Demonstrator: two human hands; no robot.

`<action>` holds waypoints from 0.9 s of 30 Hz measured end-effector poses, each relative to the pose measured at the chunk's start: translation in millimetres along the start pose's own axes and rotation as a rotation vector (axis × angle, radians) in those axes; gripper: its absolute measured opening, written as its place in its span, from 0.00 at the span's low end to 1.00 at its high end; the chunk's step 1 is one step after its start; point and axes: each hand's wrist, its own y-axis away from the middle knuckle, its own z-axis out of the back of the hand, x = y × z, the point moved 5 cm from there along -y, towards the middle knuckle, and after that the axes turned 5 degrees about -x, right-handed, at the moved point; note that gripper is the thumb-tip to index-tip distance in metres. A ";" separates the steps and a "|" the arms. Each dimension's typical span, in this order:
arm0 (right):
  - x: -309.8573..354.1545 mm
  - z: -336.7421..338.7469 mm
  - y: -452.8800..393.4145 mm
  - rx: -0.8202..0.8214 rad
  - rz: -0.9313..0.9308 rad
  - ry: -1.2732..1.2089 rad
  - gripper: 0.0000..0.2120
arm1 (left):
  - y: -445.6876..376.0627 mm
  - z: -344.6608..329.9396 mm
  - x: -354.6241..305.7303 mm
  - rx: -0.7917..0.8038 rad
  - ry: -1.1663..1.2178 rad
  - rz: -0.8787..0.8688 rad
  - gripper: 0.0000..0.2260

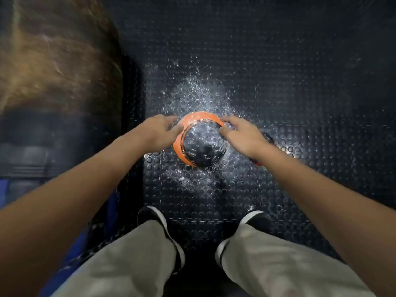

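An orange bucket (177, 146) stands on the wet black studded floor (289, 78) in front of me, and the water in the bucket (203, 146) ripples. My left hand (159, 130) grips its left rim, thumb on the edge and fingers round the outside. On the right rim my right hand (244, 133) holds on, with the thumb over the inner edge. Splashed water glistens on the floor around and beyond the bucket.
My two black shoes (154, 213) (257, 218) with white soles stand just short of the bucket. A small red thing (258, 162) lies on the floor under my right wrist. A blurred brown mass (53, 61) fills the upper left, with something blue (12, 187) below it.
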 end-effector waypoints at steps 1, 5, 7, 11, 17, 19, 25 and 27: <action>-6.2 -9.3 -6.4 -0.005 0.027 0.017 0.22 | -9.3 -12.6 2.3 0.001 0.000 -0.010 0.27; -38.6 -45.4 -47.7 -0.009 0.108 0.106 0.22 | -53.4 -56.5 23.6 -0.026 -0.027 -0.011 0.27; -45.5 -53.4 -64.5 -0.037 0.151 0.107 0.21 | -70.5 -68.6 29.2 -0.046 -0.011 0.008 0.27; -67.1 -69.6 -97.9 -0.116 0.244 0.161 0.20 | -100.5 -84.3 31.4 -0.123 0.019 -0.037 0.25; -88.6 -79.1 -105.0 -0.248 0.391 0.162 0.20 | -96.4 -106.4 28.0 -0.205 -0.028 -0.058 0.34; -92.1 -80.1 -99.2 -0.252 0.403 0.167 0.20 | -80.8 -118.4 29.5 -0.316 -0.030 -0.056 0.34; -96.2 -83.9 -39.0 -0.110 0.451 0.326 0.24 | -16.3 -158.6 20.5 -0.418 -0.127 0.006 0.41; -93.5 -86.8 -21.9 -0.054 0.453 0.386 0.26 | -2.6 -167.2 17.5 -0.385 -0.158 0.032 0.46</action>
